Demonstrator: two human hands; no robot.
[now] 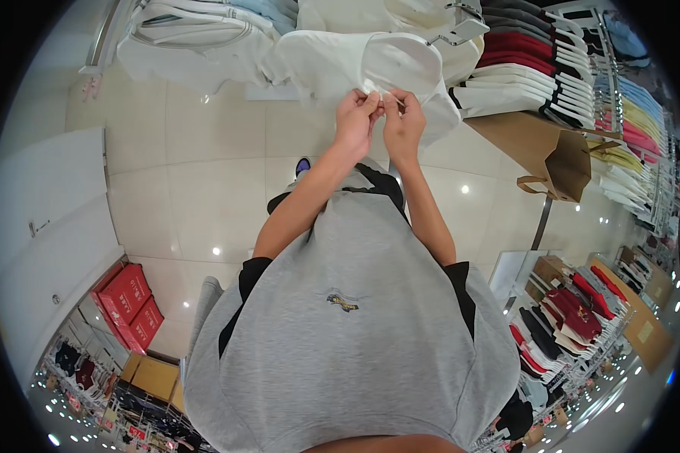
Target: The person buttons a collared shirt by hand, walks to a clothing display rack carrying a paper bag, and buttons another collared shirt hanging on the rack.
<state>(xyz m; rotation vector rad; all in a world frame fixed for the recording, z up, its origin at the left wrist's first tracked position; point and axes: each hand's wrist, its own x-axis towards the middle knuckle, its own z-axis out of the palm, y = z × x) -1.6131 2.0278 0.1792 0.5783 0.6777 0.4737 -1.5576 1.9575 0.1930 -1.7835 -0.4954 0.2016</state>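
A white garment (317,57) with a wide round neckline hangs in front of me at the top of the view. My left hand (357,117) is closed in a pinch at the front edge of that neckline. Close beside it, my right hand (404,121) pinches the same spot, thumb and forefinger together. Something small and thin, whitish, shows at the right fingertips; I cannot make out what it is. The fingertips of both hands nearly touch, and they partly hide the fabric between them.
Other white clothes (189,45) hang to the left. A rack of dark, red and white clothes (525,68) is at the upper right. An open brown paper bag (525,143) stands below it. Red boxes (132,302) sit lower left, near a white door-like panel (49,226).
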